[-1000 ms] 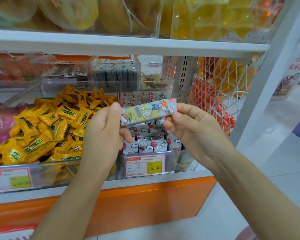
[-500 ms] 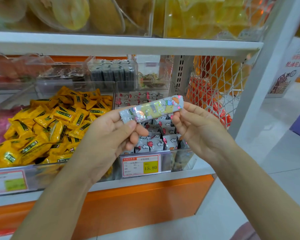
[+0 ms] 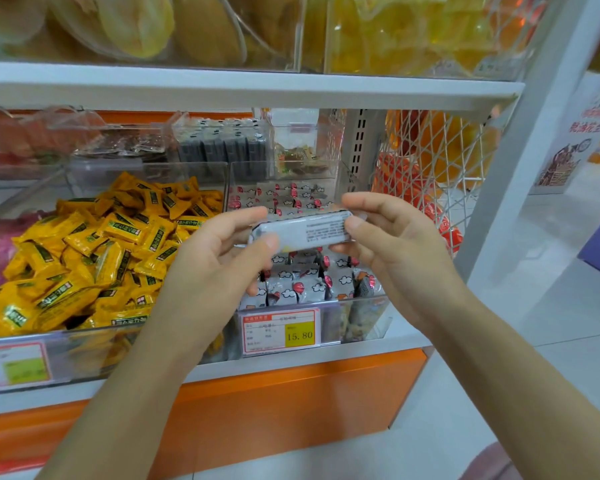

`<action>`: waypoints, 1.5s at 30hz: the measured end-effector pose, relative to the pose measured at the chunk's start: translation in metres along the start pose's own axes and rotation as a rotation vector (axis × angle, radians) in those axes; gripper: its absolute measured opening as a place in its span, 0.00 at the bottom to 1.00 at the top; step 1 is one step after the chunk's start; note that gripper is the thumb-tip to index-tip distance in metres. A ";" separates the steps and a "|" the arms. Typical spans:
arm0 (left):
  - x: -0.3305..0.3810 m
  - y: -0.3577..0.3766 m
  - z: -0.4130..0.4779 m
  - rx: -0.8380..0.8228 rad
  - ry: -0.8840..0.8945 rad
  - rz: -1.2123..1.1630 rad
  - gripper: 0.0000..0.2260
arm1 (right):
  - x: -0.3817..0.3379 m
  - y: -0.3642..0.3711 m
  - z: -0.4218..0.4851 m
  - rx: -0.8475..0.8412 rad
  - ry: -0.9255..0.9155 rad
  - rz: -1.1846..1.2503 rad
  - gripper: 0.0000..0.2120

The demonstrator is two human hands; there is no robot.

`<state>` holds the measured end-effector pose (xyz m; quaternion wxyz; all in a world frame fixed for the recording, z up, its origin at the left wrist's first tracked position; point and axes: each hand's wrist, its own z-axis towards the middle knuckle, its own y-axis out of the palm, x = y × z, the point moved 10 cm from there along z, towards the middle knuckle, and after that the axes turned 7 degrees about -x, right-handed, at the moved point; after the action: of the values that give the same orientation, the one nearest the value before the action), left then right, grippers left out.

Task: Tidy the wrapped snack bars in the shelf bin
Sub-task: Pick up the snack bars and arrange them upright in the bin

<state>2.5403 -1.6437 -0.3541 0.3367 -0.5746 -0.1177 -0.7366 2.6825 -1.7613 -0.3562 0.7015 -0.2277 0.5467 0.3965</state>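
I hold one wrapped snack bar level in front of the shelf, its silver printed back facing me. My left hand pinches its left end and my right hand pinches its right end. Just behind and below the bar is a clear shelf bin with several silver snack bars marked with red dots and white clouds, standing in rough rows. A price tag reading 15.80 is fixed to the bin's front.
A larger clear bin to the left is heaped with yellow wrapped candies. Behind stand smaller clear boxes of dark packets. A white shelf board runs overhead. A white net of orange items hangs at right beside a white post.
The bar has been turned over: its colourful cartoon front showed before, now the silver printed back faces me. Both hands stayed on its ends and dropped slightly.
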 end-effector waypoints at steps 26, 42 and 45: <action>0.000 -0.009 -0.001 0.095 0.001 0.145 0.11 | -0.024 0.013 -0.010 0.081 -0.190 -0.458 0.07; 0.004 0.009 0.004 0.096 0.080 0.351 0.18 | 0.009 0.012 0.002 -0.001 -0.023 0.123 0.16; 0.009 0.011 0.009 0.097 0.102 0.425 0.21 | 0.002 0.009 0.005 -0.010 -0.061 -0.069 0.19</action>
<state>2.5528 -1.6499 -0.3450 0.5174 -0.5315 -0.0121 -0.6706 2.6787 -1.7516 -0.3553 0.7298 -0.2377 0.5151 0.3815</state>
